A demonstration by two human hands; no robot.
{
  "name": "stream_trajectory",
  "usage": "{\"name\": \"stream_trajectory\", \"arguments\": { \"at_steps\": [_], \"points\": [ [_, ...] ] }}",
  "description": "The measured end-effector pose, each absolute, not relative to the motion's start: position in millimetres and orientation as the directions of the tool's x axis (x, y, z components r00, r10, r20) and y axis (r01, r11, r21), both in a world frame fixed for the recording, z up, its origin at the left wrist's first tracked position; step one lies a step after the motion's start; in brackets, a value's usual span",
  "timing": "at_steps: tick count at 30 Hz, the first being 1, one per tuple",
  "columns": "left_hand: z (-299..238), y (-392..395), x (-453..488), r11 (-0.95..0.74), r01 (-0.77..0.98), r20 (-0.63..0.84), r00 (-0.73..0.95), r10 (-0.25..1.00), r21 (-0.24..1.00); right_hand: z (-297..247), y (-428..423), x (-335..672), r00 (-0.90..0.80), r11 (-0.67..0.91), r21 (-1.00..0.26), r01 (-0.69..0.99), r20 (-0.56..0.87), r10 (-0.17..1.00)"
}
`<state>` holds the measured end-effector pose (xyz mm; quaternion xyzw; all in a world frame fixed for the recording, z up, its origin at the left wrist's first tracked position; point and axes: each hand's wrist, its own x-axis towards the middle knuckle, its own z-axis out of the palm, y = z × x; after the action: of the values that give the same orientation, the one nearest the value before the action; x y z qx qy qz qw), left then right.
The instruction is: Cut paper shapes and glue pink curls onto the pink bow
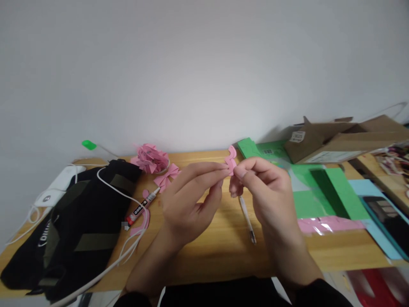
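Both hands were raised above the pen (247, 219), meeting at one small pink paper cut-out (230, 161).

- Left hand (188, 200): thumb and forefinger pinched the cut-out's left edge; the other fingers curled loosely underneath.
- Right hand (265, 187): thumb and forefinger clamped the same piece from the right, thumbnail towards the camera.
- The cut-out sat off the wooden table (223, 251), above the pen's far end. Its curled upper lobe stood free of the fingertips; the lower part was hidden between them.

Judgement: this looked like fine shaping of thin paper. It would go best with the two pinches close together, light pressure and short, small moves, so that the exposed lobe neither creases nor tears.

Outward, all relative to the pen:
- Left of it, a glue tube (142, 207) lay at a slant, touching a pink curved strip (143, 224).
- Left and farther back lay a pink paper bow (168, 175); beyond that, a ruffled pink paper flower (151, 157).
- Well to the left, a black bag (79, 221) had a white cable (118, 192) draped over it.
- Right of it were green paper sheets (319, 187), with a pink sheet (329, 224) on their near edge and a blue sheet (373, 204) further right.
- Right and back, an open cardboard box (345, 138) stood against the wall.
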<state>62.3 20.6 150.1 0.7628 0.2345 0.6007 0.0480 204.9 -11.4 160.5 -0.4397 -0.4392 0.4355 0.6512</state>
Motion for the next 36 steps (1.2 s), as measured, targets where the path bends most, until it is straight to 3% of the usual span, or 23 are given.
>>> {"name": "stream_trajectory", "arguments": {
  "at_steps": [16,25,36],
  "points": [
    [151,20,63,-0.891,0.25,0.893,0.151,0.423,0.38,158,-9,206,0.166,0.272,-0.946,-0.178,0.243,0.956],
    [149,22,56,-0.821,-0.025,0.816,0.127,0.563,0.57,158,-14,211,0.058,0.325,-0.924,-0.203,0.32,0.946],
    [162,17,54,-0.706,-0.304,0.768,0.261,0.585,0.64,150,-5,226,-0.153,0.341,-0.808,-0.48,0.46,0.875]
  ]
}}
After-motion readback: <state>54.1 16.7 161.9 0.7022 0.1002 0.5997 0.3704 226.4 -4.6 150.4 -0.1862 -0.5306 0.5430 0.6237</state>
